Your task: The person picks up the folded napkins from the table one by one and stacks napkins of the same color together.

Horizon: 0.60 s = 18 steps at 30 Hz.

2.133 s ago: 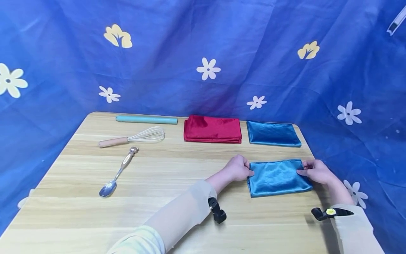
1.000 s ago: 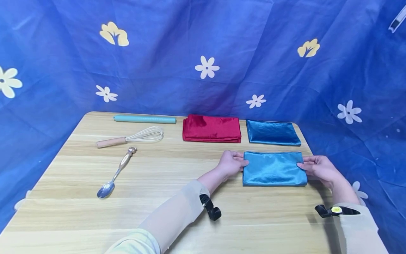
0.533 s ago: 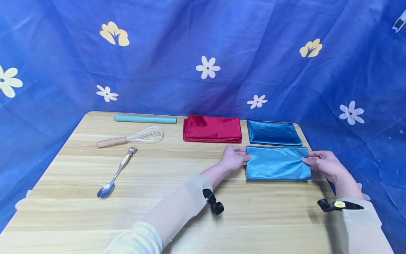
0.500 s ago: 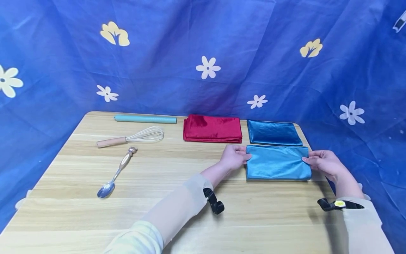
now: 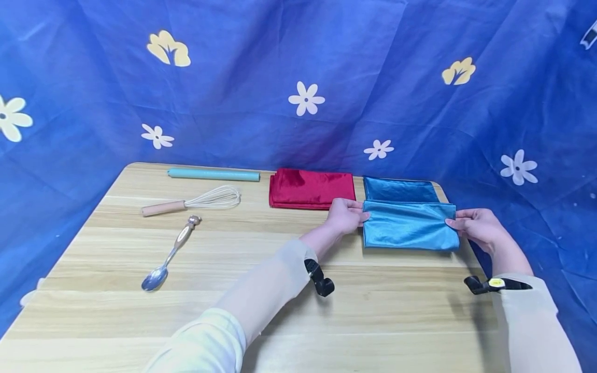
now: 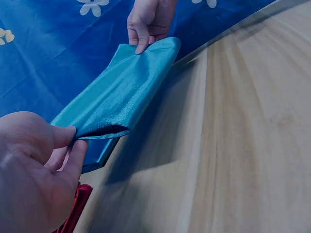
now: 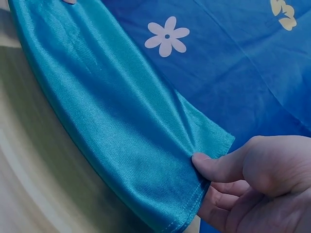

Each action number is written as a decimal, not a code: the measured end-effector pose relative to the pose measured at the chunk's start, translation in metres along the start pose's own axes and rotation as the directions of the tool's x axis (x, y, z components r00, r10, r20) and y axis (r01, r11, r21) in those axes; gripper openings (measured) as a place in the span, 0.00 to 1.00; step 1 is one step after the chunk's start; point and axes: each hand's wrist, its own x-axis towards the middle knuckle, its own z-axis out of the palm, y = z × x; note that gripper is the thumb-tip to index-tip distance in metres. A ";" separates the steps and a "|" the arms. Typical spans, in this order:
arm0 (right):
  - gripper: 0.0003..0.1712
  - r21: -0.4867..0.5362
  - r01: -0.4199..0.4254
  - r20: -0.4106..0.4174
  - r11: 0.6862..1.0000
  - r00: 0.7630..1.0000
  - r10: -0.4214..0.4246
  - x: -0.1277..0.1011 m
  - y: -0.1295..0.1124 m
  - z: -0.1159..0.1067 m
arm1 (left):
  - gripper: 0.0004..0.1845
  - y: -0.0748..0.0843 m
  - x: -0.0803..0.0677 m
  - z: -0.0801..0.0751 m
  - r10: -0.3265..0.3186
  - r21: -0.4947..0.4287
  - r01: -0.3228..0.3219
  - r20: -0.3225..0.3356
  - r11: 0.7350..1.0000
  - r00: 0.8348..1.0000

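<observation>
No writing shows as the left hand (image 5: 346, 216) and right hand (image 5: 473, 226) pinch opposite ends of a folded teal satin cloth (image 5: 409, 233), lifted between them above the wooden table's (image 5: 233, 269) far right edge.

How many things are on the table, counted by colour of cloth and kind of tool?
Blue folded cloths: 2
Red folded cloths: 1
Whisks: 1
Spoons: 1
Light blue sticks: 1
Total: 6
</observation>
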 end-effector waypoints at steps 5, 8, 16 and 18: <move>0.43 -0.032 0.003 -0.034 0.999 0.999 -0.004 0.008 -0.006 -0.004 | 0.17 0.005 0.007 0.001 -0.003 0.016 0.003 -0.009 1.000 1.000; 0.41 -0.041 0.012 -0.053 0.999 0.998 -0.014 0.014 -0.009 -0.007 | 0.16 0.009 0.011 0.002 0.005 0.024 -0.005 -0.010 1.000 1.000; 0.38 -0.032 0.035 -0.057 0.999 0.998 -0.037 0.026 -0.014 -0.011 | 0.18 0.014 0.025 0.007 0.021 0.034 -0.020 -0.014 0.999 1.000; 0.38 -0.040 0.039 -0.073 0.998 0.996 -0.042 0.031 -0.015 -0.013 | 0.17 0.016 0.029 0.009 0.031 0.043 -0.030 -0.021 0.999 0.999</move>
